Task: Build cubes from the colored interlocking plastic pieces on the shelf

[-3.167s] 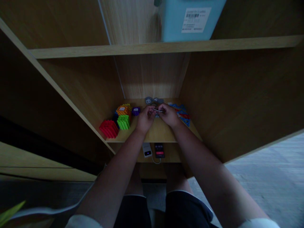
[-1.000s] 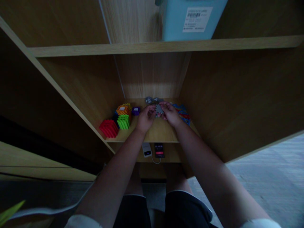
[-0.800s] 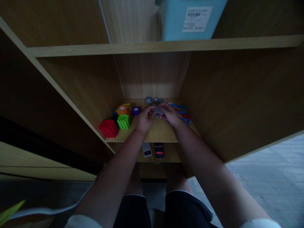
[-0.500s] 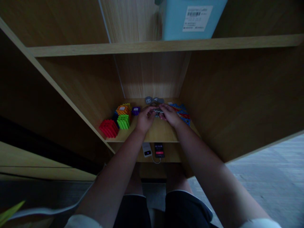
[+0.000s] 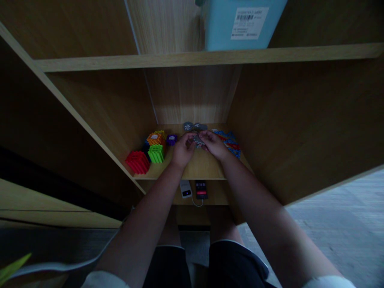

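Observation:
Both my hands reach into a dim wooden shelf compartment (image 5: 198, 170). My left hand (image 5: 183, 151) and my right hand (image 5: 213, 145) meet over a small grey flat piece (image 5: 198, 140), fingers pinched on it from both sides. Just behind them lie more grey pieces (image 5: 192, 127). To the left of my left hand sit a purple piece (image 5: 172, 140), a green ridged block (image 5: 156, 154), an orange and yellow block (image 5: 156, 139) and a red ridged block (image 5: 137, 162). Blue and red flat pieces (image 5: 229, 141) lie to the right of my right hand.
A light blue bin (image 5: 240, 24) with a white label stands on the shelf above. On the lower shelf under my wrists lie a white device (image 5: 186, 189) and a phone with a lit screen (image 5: 201, 189). Wooden side walls close in left and right; grey floor shows at right.
The grey piece, held up on edge a second ago, has been lowered and turned flatter between my fingers. My arms have stayed in place.

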The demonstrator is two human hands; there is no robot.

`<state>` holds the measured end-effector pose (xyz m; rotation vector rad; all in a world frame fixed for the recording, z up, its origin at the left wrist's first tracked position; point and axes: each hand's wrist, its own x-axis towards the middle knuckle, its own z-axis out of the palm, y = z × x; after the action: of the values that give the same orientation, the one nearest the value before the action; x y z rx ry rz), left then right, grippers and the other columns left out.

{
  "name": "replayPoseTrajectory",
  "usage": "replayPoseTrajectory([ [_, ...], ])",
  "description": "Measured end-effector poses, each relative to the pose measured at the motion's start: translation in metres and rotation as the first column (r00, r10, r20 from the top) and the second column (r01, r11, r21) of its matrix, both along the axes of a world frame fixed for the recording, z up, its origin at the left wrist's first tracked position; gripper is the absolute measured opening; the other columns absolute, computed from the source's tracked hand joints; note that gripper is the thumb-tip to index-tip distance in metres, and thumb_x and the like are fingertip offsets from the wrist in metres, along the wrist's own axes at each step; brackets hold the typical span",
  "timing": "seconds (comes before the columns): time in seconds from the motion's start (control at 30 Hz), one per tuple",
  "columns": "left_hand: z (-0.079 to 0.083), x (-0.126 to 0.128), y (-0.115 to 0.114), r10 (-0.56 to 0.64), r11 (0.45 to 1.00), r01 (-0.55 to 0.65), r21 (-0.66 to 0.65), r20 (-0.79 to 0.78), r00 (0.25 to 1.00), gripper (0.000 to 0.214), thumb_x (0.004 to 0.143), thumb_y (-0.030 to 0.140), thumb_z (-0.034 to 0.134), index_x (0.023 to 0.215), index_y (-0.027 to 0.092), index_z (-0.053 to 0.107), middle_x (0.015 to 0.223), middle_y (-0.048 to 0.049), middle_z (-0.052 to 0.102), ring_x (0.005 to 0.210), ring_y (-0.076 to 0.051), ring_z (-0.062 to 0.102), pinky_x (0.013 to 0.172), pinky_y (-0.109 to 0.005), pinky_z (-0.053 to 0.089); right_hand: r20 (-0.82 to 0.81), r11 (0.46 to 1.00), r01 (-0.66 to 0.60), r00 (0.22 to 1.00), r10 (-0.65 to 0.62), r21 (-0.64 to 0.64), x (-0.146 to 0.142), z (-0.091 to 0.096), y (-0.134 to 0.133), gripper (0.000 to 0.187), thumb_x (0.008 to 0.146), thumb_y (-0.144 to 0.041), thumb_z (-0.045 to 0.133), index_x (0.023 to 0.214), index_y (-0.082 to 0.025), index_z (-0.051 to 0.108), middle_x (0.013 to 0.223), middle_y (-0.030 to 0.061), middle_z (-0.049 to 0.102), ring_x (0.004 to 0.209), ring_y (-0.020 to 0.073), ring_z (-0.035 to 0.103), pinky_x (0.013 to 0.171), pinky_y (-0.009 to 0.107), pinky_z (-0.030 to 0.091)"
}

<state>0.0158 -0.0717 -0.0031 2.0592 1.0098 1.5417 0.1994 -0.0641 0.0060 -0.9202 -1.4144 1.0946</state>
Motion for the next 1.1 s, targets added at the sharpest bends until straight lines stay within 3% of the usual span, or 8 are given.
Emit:
replayPoseTrajectory([
  [0.27, -0.001, 0.0005, 0.0006, -0.02, 1.0, 0.02, 0.009, 0.025, 0.999, 0.029, 0.098, 0.017, 0.069, 0.127, 0.024, 0.069, 0.112, -0.0054, 0.08, 0.098, -0.018, 0.074, 0.092, -0.032, 0.06, -0.018, 1.0, -0.003, 1.0, 0.004, 0.009, -0.0014, 0.0022, -0.0016, 0.06, 0.08, -0.078, 0.085, 0.105, -0.025, 0.07, 0.071, -0.0058, 0.063, 0.049, 0.0094, 0.043, 0.046, 0.025, 0.031],
  [0.4, -0.0016, 0.0001, 0.0011, -0.016, 1.0, 0.016, 0.01, 0.017, 1.0, 0.021, 0.099, 0.023, 0.071, 0.12, 0.024, 0.072, 0.11, -0.0058, 0.08, 0.097, -0.02, 0.074, 0.09, -0.033, 0.06, -0.028, 1.0, 0.012, 1.0, -0.013, -0.024, -0.0003, 0.0008, 0.0003, 0.061, 0.078, -0.08, 0.085, 0.101, -0.026, 0.07, 0.074, -0.0045, 0.065, 0.054, 0.0106, 0.049, 0.048, 0.024, 0.032],
  [0.57, -0.0002, 0.0015, -0.0014, 0.042, 0.999, -0.042, 0.002, 0.046, 0.998, 0.018, 0.104, 0.041, 0.07, 0.107, 0.023, 0.073, 0.093, -0.0026, 0.077, 0.084, -0.018, 0.071, 0.08, -0.029, 0.057, -0.107, 0.998, 0.048, 0.993, -0.051, -0.029, 0.0028, 0.0003, 0.0026, 0.062, 0.084, -0.086, 0.075, 0.099, -0.026, 0.069, 0.075, -0.0021, 0.066, 0.052, 0.0113, 0.046, 0.047, 0.026, 0.031],
  [0.77, 0.0026, 0.0014, -0.0035, 0.054, 0.996, -0.051, -0.067, 0.04, 0.998, 0.032, 0.105, 0.052, 0.068, 0.094, 0.022, 0.07, 0.075, 0.0015, 0.069, 0.066, -0.014, 0.062, 0.062, -0.025, 0.048, -0.102, 0.999, 0.001, 0.995, 0.002, 0.036, 0.0024, 0.0032, -0.0002, 0.059, 0.072, -0.073, 0.093, 0.098, -0.026, 0.071, 0.077, -0.0043, 0.065, 0.061, 0.0116, 0.053, 0.056, 0.025, 0.045],
  [0.97, 0.0003, 0.0023, -0.0017, -0.118, 0.989, 0.118, -0.089, 0.0, 0.993, 0.033, 0.101, 0.053, 0.073, 0.093, 0.021, 0.075, 0.088, -0.0023, 0.079, 0.078, -0.017, 0.07, 0.071, -0.028, 0.055, -0.18, 1.0, 0.006, 0.984, -0.005, 0.003, 0.0016, 0.0042, 0.0003, 0.056, 0.077, -0.072, 0.091, 0.103, -0.028, 0.07, 0.089, -0.0014, 0.071, 0.076, 0.0152, 0.066, 0.068, 0.028, 0.057],
  [1.1, -0.0011, 0.0028, -0.0001, -0.096, 0.992, 0.1, -0.082, 0.053, 0.994, 0.026, 0.105, 0.046, 0.069, 0.098, 0.021, 0.074, 0.094, -0.0044, 0.08, 0.085, -0.019, 0.074, 0.079, -0.03, 0.059, -0.202, 1.0, 0.019, 0.979, -0.02, -0.01, 0.0023, 0.0033, 0.0009, 0.051, 0.084, -0.071, 0.085, 0.11, -0.029, 0.071, 0.087, -0.0027, 0.066, 0.067, 0.0129, 0.059, 0.06, 0.026, 0.052],
])
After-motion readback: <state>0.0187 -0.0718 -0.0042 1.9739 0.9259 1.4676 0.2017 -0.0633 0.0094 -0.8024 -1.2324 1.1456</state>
